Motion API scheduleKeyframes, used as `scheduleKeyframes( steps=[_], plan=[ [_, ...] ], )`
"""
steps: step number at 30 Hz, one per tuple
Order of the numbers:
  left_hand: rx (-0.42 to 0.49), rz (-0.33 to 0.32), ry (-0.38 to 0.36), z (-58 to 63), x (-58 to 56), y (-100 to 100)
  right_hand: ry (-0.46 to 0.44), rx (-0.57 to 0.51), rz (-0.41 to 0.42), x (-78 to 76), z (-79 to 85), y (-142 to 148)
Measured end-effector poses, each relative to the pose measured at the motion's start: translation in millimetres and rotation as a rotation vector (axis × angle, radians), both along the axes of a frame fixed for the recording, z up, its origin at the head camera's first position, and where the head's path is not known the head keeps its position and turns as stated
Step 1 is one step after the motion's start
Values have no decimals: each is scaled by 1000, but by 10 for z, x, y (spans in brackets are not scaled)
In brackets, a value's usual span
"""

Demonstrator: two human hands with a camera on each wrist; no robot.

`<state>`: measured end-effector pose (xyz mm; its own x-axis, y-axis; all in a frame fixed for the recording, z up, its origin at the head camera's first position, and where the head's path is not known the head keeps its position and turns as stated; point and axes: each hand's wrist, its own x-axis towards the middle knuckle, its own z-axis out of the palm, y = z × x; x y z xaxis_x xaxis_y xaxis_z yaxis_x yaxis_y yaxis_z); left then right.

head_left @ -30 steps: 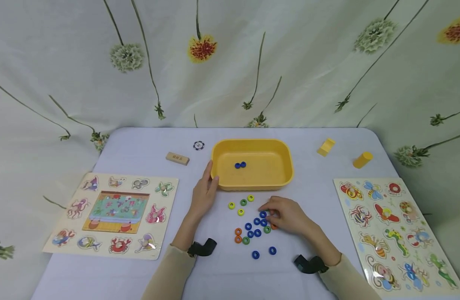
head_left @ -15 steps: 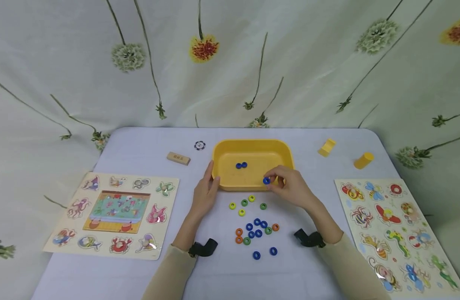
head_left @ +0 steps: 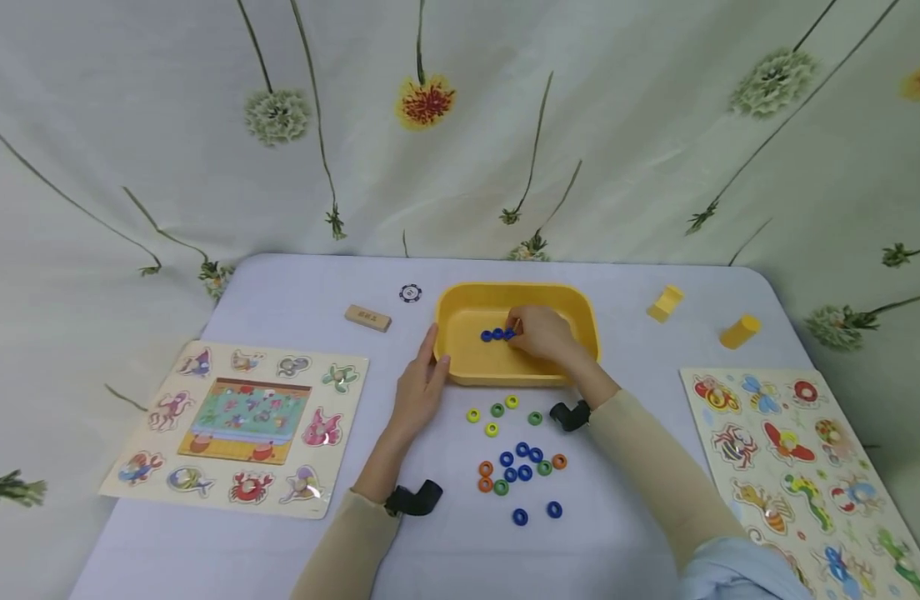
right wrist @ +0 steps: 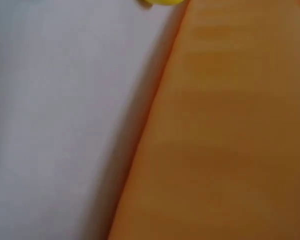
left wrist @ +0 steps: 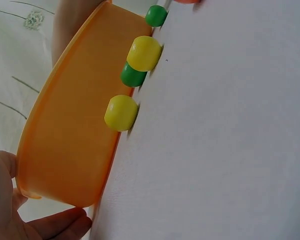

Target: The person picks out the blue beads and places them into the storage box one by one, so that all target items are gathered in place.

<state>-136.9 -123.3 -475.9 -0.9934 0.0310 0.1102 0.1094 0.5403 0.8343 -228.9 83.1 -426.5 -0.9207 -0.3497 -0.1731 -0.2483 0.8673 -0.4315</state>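
Note:
A yellow tray [head_left: 520, 375] stands at the table's middle. Against its left end my left hand [head_left: 417, 392] rests with fairly straight fingers, the thumb by the near corner. In the left wrist view, the fingertips [left wrist: 80, 222] touch the tray's end wall. Inside the tray, my right hand [head_left: 544, 335] pinches a blue bead [head_left: 509, 334] at the right end of a short row. Two other blue beads [head_left: 492, 335] sit just left of it. The right wrist view has only the tray wall [right wrist: 215, 125] and tablecloth, with the right hand out of sight.
Loose blue beads [head_left: 524, 472], orange beads [head_left: 486, 477], green beads [head_left: 535, 417] and yellow beads [head_left: 492, 429] lie before the tray. Picture puzzle boards flank them, one left [head_left: 235, 492] and one right [head_left: 775, 442]. Behind are a wooden block [head_left: 368, 317], a chip [head_left: 411, 293] and yellow blocks [head_left: 741, 332].
My right hand has picked a blue bead from the loose group and carried it up into the tray, beside the two there. The left hand stays at the tray. The head view has shifted slightly.

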Motion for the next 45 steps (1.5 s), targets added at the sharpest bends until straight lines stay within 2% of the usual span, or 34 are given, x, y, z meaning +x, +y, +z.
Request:
scheduleKeyframes(
  steps=[9, 13, 18, 23, 26, 30, 33, 37, 45],
  plan=[
    [-6, -5, -1, -5, 10, 37, -39, -19, -21, -27, -46, -50],
    [0, -11, -7, -3, 9, 53, 26, -59, -61, 73, -9, 64],
    [4, -13, -13, 4, -2, 61, 179, -246, -56, 376, 90, 327],
    [-3, 1, -25, 23, -7, 40, 317, -424, -11, 840, 118, 550],
    [-5, 8, -23, 23, -10, 23, 322, -495, 58, 1103, 72, 589],
    [-4, 3, -15, 7, -13, 18, 266, -550, 193, 1369, -6, 563],
    [0, -5, -3, 3, -16, 15, 241, -561, 261, 1461, -74, 514],
    [3, -4, 6, -1, -17, 18, 214, -516, 267, 1483, -187, 469],
    [2, -5, 4, 15, -8, 27, 181, -305, 259, 1474, -415, 434]
  ],
)
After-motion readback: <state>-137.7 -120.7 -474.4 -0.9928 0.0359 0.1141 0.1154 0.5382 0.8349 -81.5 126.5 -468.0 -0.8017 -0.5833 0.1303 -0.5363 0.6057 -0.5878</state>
